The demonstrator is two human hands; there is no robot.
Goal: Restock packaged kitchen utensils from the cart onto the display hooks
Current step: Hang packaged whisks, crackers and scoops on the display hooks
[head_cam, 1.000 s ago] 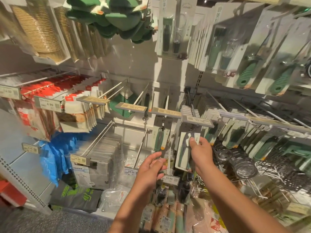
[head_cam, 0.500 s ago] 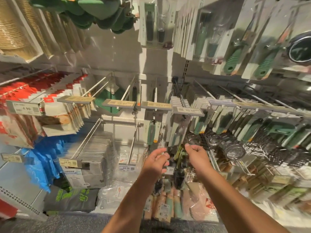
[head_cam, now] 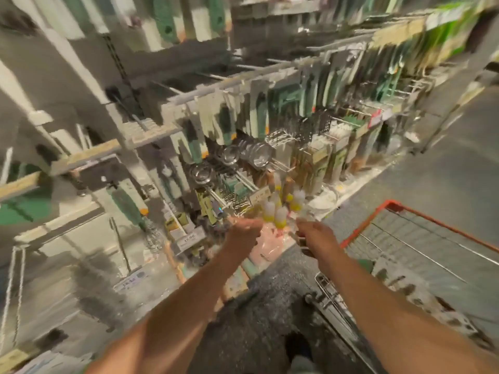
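The whole view is smeared by motion. My left hand (head_cam: 245, 231) and my right hand (head_cam: 310, 234) are stretched out side by side, low in front of the display hooks (head_cam: 216, 85) with their carded green-handled utensils (head_cam: 259, 117). The blur hides how the fingers lie and whether either hand holds anything. A cluster of small white-and-yellow bottles (head_cam: 279, 211) shows between and just beyond the two hands. The wire cart with an orange rim (head_cam: 421, 215) stands at the right, close beside my right forearm.
Round metal strainers (head_cam: 229, 157) and wire racks (head_cam: 280, 139) hang in the middle row. Price tags (head_cam: 190, 238) stick out on hook ends at the lower left. Dark speckled floor (head_cam: 256, 319) lies below my arms, and an aisle (head_cam: 445, 157) runs along the right.
The view has swung sharply right and down, bringing the cart into sight. Both hands have dropped away from the hook with the carded package and now sit lower, near the bottles.
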